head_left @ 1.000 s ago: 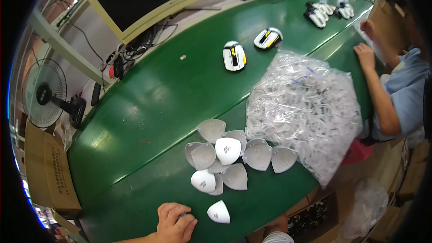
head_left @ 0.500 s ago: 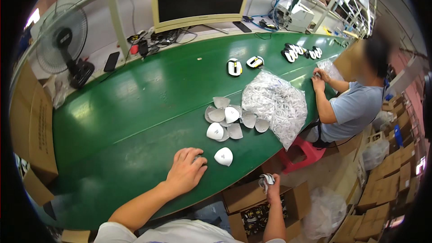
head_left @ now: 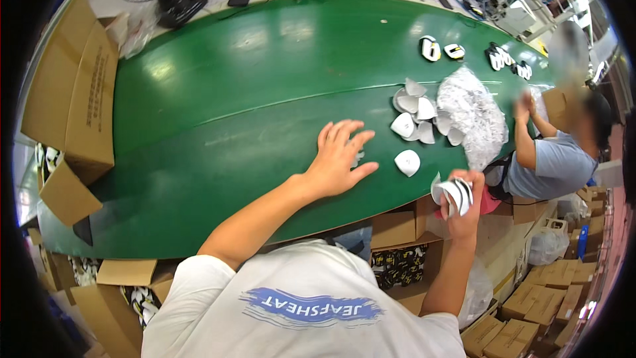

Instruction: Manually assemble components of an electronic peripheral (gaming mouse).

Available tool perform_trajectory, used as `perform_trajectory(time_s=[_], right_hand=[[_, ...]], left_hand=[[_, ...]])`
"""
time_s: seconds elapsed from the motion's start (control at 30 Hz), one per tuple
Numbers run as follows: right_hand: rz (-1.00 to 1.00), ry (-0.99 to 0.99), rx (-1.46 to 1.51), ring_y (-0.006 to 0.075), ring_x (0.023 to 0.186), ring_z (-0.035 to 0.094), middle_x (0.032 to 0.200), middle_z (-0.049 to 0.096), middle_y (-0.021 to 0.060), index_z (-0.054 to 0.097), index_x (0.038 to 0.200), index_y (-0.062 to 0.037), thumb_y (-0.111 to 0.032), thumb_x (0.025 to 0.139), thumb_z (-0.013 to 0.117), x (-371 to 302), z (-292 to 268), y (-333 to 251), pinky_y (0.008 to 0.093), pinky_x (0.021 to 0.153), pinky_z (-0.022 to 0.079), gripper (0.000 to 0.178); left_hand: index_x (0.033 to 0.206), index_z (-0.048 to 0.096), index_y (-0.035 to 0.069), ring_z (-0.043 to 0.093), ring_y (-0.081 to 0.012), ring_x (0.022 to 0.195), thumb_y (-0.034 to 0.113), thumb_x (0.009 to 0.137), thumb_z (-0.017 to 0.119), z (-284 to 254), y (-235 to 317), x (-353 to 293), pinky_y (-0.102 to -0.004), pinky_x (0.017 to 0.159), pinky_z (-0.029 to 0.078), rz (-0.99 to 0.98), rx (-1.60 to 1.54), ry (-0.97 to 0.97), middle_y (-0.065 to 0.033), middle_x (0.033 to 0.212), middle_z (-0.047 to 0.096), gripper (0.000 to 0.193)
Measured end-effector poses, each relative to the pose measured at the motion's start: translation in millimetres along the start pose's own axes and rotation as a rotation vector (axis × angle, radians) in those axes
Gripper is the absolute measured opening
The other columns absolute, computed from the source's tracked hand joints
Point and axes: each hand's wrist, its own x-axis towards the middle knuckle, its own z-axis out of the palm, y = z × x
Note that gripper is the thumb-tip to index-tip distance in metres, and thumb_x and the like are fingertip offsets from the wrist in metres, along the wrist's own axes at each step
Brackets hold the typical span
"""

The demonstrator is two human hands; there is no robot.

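Observation:
Over the green table my left hand (head_left: 336, 162) has its fingers spread, with a small greyish piece (head_left: 358, 158) showing between the fingers and thumb. My right hand (head_left: 468, 195), at the table's near edge, is closed around a small stack of white curved shells (head_left: 452, 197). Between the two hands a single white rounded-triangle shell (head_left: 407, 163) lies on the table. Farther back, a loose heap of similar shells (head_left: 409, 105) shows both white outer faces and grey insides.
Right of the heap lies a clear plastic bag (head_left: 472, 116) full of white parts. A co-worker (head_left: 560, 152) sits beyond it. White-and-black assembled pieces (head_left: 430, 49) stand at the back. Below the table edge is an open carton (head_left: 399, 262) of black-and-yellow parts. Another carton (head_left: 69, 93) stands left.
The view has tilted down, showing more of my shirt. My right hand has come up with the shells to the table edge. My left hand's fingers have spread wider.

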Motion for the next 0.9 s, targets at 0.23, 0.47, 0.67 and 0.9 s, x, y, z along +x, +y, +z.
perform_trajectory(time_s=[0.23, 0.47, 0.67, 0.9], right_hand=[[-0.139, -0.492, 0.111, 0.0176, 0.113, 0.066, 0.127, 0.065, 0.0055, 0.061, 0.133, -0.0087, -0.011, 0.097, 0.090, 83.5, 165.2, -2.9, 0.0357, 0.100, 0.057, 0.046], [-0.292, -0.790, -0.214, 0.0348, 0.118, 0.072, 0.131, 0.070, 0.0123, 0.065, 0.128, -0.0113, -0.014, 0.097, 0.085, 108.5, 335.7, 4.4, 0.0449, 0.103, 0.059, 0.037], [-0.258, -0.894, -0.407, 0.0486, 0.117, 0.072, 0.133, 0.066, 0.0153, 0.064, 0.133, -0.0184, -0.007, 0.098, 0.075, 107.2, 404.5, 15.6, 0.0596, 0.095, 0.062, 0.038], [-0.387, -0.765, -0.300, 0.0456, 0.104, 0.076, 0.127, 0.065, 0.0146, 0.066, 0.134, -0.0148, -0.013, 0.099, 0.078, 98.3, 413.4, 46.4, 0.0546, 0.085, 0.066, 0.037]], left_hand=[[0.142, 0.073, 0.008, 0.062, -0.0389, 0.143, 0.023, 0.109, 0.075, -102.3, -73.0, -51.2, -0.0497, 0.126, 0.045, -0.207, -0.140, 0.188, -0.0170, 0.152, 0.068, 0.036], [0.157, 0.058, 0.000, 0.062, -0.0244, 0.145, 0.057, 0.125, 0.041, -143.2, -101.6, -95.1, -0.0429, 0.126, 0.046, -0.498, -1.148, 0.449, -0.0115, 0.154, 0.068, 0.067], [0.160, 0.058, 0.001, 0.062, -0.0227, 0.146, 0.054, 0.124, 0.048, -180.8, -119.0, -102.2, -0.0416, 0.127, 0.046, -0.554, -1.077, 0.425, -0.0108, 0.157, 0.067, 0.065], [0.158, 0.060, 0.002, 0.062, -0.0211, 0.143, 0.035, 0.115, 0.071, -179.8, -122.6, -105.5, -0.0379, 0.124, 0.046, -0.630, -0.904, 0.362, -0.0100, 0.154, 0.066, 0.056]])
